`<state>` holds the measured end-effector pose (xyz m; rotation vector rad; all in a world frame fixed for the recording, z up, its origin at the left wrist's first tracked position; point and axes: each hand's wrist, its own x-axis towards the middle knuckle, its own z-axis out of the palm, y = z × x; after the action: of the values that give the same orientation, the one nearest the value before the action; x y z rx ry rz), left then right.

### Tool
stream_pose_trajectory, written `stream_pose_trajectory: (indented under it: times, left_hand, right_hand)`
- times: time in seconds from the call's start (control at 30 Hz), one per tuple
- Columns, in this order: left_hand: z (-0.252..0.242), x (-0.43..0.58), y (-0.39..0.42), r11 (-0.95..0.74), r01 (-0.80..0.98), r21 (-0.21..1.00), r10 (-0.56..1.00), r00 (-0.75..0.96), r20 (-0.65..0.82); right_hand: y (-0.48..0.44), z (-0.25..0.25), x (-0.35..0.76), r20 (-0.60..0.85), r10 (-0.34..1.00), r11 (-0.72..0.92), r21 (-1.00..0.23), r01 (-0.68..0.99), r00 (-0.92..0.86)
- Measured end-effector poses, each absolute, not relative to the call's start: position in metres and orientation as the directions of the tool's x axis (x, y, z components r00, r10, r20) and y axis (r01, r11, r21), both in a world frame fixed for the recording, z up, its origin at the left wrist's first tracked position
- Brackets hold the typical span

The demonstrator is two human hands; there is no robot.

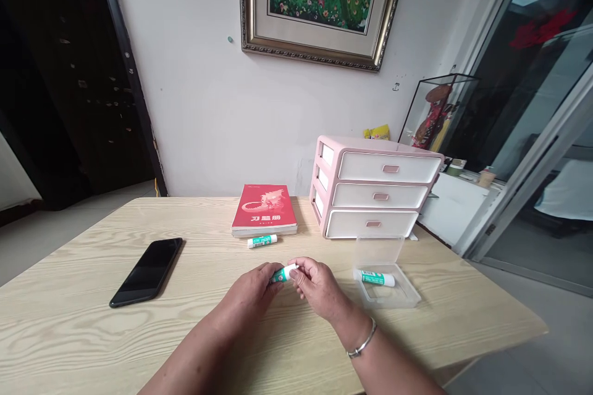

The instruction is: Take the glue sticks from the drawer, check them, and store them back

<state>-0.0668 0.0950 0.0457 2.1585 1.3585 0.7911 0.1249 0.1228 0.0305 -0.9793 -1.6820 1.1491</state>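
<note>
Both my hands hold one green-and-white glue stick [283, 273] just above the wooden table [83, 321]. My left hand [252, 293] is closed round its green end. My right hand [317, 287], with a silver bracelet at the wrist, pinches its white end. A second glue stick [262, 241] lies on the table in front of a red book [264, 208]. A third glue stick [376, 278] lies inside an open clear plastic box [398, 299] to the right of my right hand.
A black phone [147, 271] lies face up on the left of the table. A pink three-drawer organiser [375, 188] stands at the back right, its drawers closed. Behind are a white wall with a framed picture [319, 6] and a glass display case [440, 114].
</note>
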Motion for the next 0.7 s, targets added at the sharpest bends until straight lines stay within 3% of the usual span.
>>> stream_pose_trajectory:
  times: [0.23,0.43,0.57,0.7]
  left_hand:
    - [0.045,-0.061,0.096,-0.402,0.766,0.502,0.915,0.310,0.259]
    - [0.033,-0.063,0.101,-0.501,0.723,0.475,0.863,0.378,0.335]
    - [0.024,-0.064,0.104,-0.411,0.694,0.592,0.911,0.330,0.246]
    - [0.035,-0.062,0.098,-0.324,0.526,0.786,0.925,0.351,0.146]
  right_hand:
    - [0.128,0.026,0.121,0.122,0.949,0.147,-0.987,0.066,-0.291]
    - [0.132,0.023,0.119,0.082,0.961,0.091,-0.996,0.021,-0.265]
    - [0.130,0.020,0.118,0.085,0.969,0.095,-0.995,0.033,-0.231]
    - [0.118,0.023,0.114,0.275,0.941,0.287,-0.957,0.037,-0.199]
